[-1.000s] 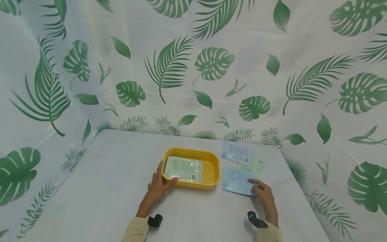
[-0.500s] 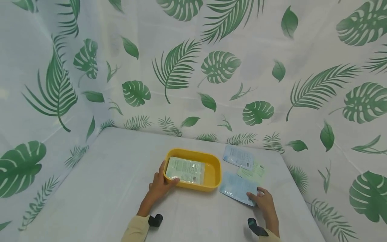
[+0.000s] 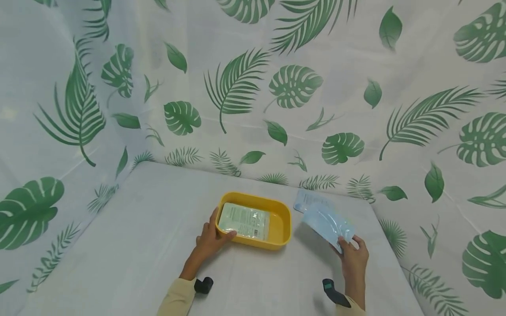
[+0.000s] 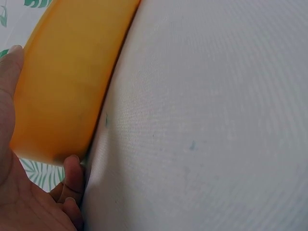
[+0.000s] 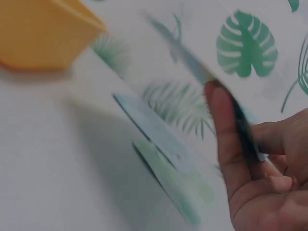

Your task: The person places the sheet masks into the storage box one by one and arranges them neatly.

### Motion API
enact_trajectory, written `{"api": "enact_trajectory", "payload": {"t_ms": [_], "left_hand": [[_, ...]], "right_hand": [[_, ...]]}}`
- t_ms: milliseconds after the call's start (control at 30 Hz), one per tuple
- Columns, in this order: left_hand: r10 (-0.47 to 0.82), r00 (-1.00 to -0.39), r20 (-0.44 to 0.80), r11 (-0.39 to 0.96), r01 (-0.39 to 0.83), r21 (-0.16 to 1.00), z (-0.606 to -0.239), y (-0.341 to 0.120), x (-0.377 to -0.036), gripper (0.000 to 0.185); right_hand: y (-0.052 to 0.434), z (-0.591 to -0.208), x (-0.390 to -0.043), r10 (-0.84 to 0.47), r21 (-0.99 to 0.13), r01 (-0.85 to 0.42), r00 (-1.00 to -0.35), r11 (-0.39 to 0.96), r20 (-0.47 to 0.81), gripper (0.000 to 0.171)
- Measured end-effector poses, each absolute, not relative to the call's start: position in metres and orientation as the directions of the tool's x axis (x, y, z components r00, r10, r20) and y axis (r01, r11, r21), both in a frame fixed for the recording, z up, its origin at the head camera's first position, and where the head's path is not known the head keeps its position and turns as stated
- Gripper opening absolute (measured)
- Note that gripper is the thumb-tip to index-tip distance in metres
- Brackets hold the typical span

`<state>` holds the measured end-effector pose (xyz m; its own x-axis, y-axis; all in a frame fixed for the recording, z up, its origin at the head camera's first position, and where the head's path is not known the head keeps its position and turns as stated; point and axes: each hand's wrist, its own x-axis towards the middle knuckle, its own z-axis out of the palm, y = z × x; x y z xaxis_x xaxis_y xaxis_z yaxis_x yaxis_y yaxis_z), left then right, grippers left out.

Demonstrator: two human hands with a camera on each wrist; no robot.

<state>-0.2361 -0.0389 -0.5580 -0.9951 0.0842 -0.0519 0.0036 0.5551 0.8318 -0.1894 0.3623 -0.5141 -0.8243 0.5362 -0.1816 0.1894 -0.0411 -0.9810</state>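
Observation:
My left hand (image 3: 209,242) grips the yellow plastic tray (image 3: 281,224) at its near left corner, thumb on the front rim. In the left wrist view the fingers (image 4: 73,175) lie low against the tray's outer wall (image 4: 67,82). A pale green sachet (image 3: 243,220) lies flat inside the tray, on its left side. My right hand (image 3: 353,258) pinches a light-blue sachet (image 3: 326,223) by its near right corner. That sachet is tilted and raised off the table; it appears nearly edge-on in the right wrist view. Its printing is too small to read.
Behind the raised sachet, another blue sachet (image 3: 303,198) lies on the white table (image 3: 253,281). It overlaps a green sachet (image 5: 173,180), mostly hidden in the head view. A leaf-patterned cloth (image 3: 292,87) rises behind the table and along both sides.
The right hand has slid the light-blue sachet toward me, pinched its corner and raised it from the table. The left hand still holds the tray. The head view has shifted slightly.

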Motion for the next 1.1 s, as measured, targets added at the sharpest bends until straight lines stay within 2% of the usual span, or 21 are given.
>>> {"api": "enact_trajectory", "payload": {"t_ms": [100, 200, 333, 500, 833, 1100], "left_hand": [[0.082, -0.995, -0.051, 0.557, 0.004, 0.83, -0.558, -0.039, -0.236, 0.101], [0.082, -0.996, -0.04, 0.56, 0.013, 0.829, -0.559, -0.038, -0.239, 0.101], [0.086, -0.996, -0.032, 0.557, 0.021, 0.83, -0.561, -0.037, -0.24, 0.101], [0.083, -0.996, -0.022, 0.553, 0.027, 0.833, -0.562, -0.037, -0.239, 0.101], [0.078, -0.996, -0.037, 0.563, 0.013, 0.826, -0.561, -0.037, -0.235, 0.1], [0.073, -0.997, -0.033, 0.571, 0.015, 0.821, -0.561, -0.038, -0.237, 0.1]], "right_hand": [[0.344, -0.506, -0.2, 0.537, -0.992, 0.097, -0.834, -0.084, -0.127, 0.055], [0.322, -0.501, -0.215, 0.478, -0.996, 0.069, -0.874, -0.053, -0.086, 0.048], [0.292, -0.5, -0.231, 0.373, -0.991, 0.118, -0.924, 0.064, -0.086, 0.044], [0.251, -0.504, -0.245, 0.276, -0.962, 0.157, -0.957, 0.223, -0.092, 0.042], [0.194, -0.518, -0.259, 0.114, -0.934, 0.092, -0.992, 0.345, -0.056, 0.039], [0.183, -0.526, -0.257, 0.045, -0.778, -0.067, -0.992, 0.624, 0.121, 0.039]]}}
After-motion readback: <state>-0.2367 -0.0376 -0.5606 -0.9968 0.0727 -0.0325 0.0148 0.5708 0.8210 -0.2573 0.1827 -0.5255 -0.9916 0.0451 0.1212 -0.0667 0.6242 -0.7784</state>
